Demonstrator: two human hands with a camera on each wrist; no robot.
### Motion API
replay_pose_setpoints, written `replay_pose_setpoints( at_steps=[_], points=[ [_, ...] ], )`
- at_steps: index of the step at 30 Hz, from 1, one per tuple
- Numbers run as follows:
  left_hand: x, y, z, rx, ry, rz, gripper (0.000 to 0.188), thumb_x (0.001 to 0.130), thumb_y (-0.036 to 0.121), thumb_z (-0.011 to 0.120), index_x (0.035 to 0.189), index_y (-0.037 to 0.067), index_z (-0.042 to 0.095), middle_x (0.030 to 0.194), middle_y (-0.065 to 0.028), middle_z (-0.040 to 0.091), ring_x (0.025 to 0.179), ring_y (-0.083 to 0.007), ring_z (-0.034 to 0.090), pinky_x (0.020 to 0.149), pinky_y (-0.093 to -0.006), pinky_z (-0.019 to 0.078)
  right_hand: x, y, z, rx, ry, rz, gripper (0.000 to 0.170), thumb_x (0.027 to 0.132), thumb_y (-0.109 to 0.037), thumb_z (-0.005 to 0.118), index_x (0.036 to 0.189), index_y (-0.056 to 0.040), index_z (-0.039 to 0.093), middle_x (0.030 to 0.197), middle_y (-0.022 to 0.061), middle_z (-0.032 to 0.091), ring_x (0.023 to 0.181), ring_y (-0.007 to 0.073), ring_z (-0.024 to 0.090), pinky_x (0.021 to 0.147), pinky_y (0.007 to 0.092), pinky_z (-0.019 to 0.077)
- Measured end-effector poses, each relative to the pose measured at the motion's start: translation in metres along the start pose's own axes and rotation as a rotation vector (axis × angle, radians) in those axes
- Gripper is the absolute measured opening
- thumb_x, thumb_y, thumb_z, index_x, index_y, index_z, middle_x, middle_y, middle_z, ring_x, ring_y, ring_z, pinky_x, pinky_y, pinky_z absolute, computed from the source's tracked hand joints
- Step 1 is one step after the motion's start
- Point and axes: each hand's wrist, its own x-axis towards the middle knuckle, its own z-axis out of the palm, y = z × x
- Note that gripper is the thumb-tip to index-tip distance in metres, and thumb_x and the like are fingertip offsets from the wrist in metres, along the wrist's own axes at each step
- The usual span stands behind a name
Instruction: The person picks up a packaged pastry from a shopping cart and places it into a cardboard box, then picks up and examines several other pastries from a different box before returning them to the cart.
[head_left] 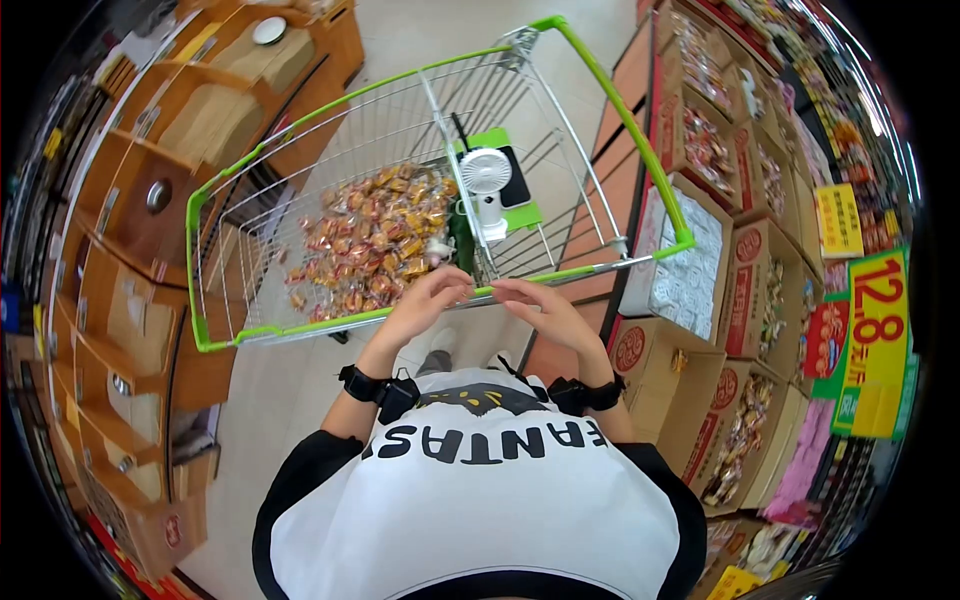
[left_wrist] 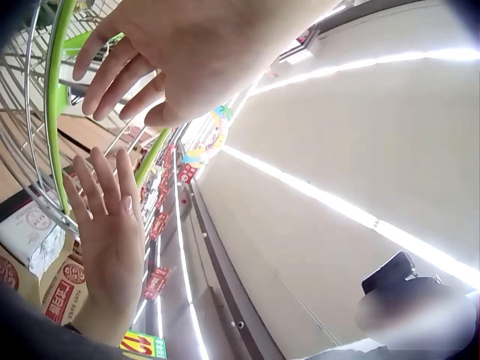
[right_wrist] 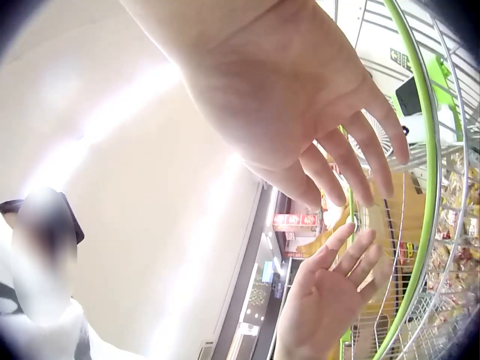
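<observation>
In the head view both hands hover at the near green rim of a shopping cart [head_left: 330, 322]. The left hand [head_left: 428, 298], fingers relaxed and slightly bent, holds nothing. Facing it, the right hand [head_left: 545, 312] is likewise relaxed with nothing in it. Both wrist views show the palms bare, with loosely spread fingers. Inside the cart lies a large heap of wrapped snacks [head_left: 375, 235] in clear plastic. A white handheld fan [head_left: 488, 175] stands by the cart's child-seat area, over a dark phone-like slab [head_left: 515, 180] and a green panel [head_left: 523, 217].
Cardboard boxes of packaged goods [head_left: 735, 435] line the shelf on the right, below a yellow price sign [head_left: 882, 330]. Wooden display bins [head_left: 140, 320] run along the left. Pale tiled floor [head_left: 265, 410] lies between them, under the cart.
</observation>
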Motion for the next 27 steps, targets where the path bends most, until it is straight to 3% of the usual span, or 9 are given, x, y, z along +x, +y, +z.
replay_pose_setpoints(
  at_steps=[14, 18, 20, 23, 27],
  points=[
    [0.066, 0.017, 0.074, -0.035, -0.532, -0.003, 0.020, 0.087, 0.011, 0.042, 0.102, 0.000, 0.051, 0.093, -0.0079, 0.057, 0.089, -0.0152, 0.054, 0.080, -0.0269, 0.0425, -0.102, 0.014, -0.026, 0.088, 0.465, 0.133, 0.034, 0.084, -0.009, 0.049, 0.116, 0.0003, 0.046, 0.111, 0.0098, 0.052, 0.103, 0.0165, 0.050, 0.088, 0.0285, 0.0390],
    [0.075, 0.019, 0.097, 0.006, -0.622, -0.046, 0.021, 0.087, 0.011, 0.041, 0.102, 0.000, 0.051, 0.093, -0.0088, 0.057, 0.087, -0.0155, 0.054, 0.079, -0.0263, 0.0429, -0.132, 0.014, -0.026, 0.109, 0.604, 0.140, 0.034, 0.084, -0.010, 0.049, 0.116, -0.0001, 0.046, 0.111, 0.0099, 0.053, 0.103, 0.0160, 0.050, 0.087, 0.0280, 0.0393],
    [0.081, 0.014, 0.106, 0.004, -0.683, -0.058, 0.021, 0.087, 0.011, 0.041, 0.102, -0.001, 0.050, 0.092, -0.0091, 0.057, 0.087, -0.0156, 0.055, 0.078, -0.0260, 0.0430, -0.148, 0.017, -0.023, 0.062, 0.721, 0.119, 0.031, 0.083, -0.012, 0.050, 0.114, -0.0033, 0.049, 0.106, 0.0114, 0.056, 0.095, 0.0169, 0.055, 0.079, 0.0285, 0.0434],
    [0.090, 0.014, 0.122, 0.017, -0.753, -0.069, 0.021, 0.087, 0.011, 0.040, 0.101, 0.000, 0.051, 0.092, -0.0091, 0.058, 0.085, -0.0148, 0.055, 0.075, -0.0250, 0.0438, -0.173, 0.017, -0.021, 0.106, 0.785, 0.209, 0.033, 0.084, -0.010, 0.049, 0.116, -0.0011, 0.047, 0.108, 0.0097, 0.054, 0.101, 0.0149, 0.051, 0.086, 0.0273, 0.0399],
    [0.096, 0.023, 0.145, 0.021, -0.811, -0.114, 0.021, 0.087, 0.010, 0.041, 0.102, -0.001, 0.051, 0.091, -0.0097, 0.058, 0.085, -0.0163, 0.056, 0.077, -0.0265, 0.0429, -0.207, 0.030, -0.015, 0.091, 0.932, 0.202, 0.033, 0.084, -0.012, 0.050, 0.115, -0.0008, 0.047, 0.107, 0.0102, 0.054, 0.100, 0.0154, 0.051, 0.085, 0.0265, 0.0399]
  ],
)
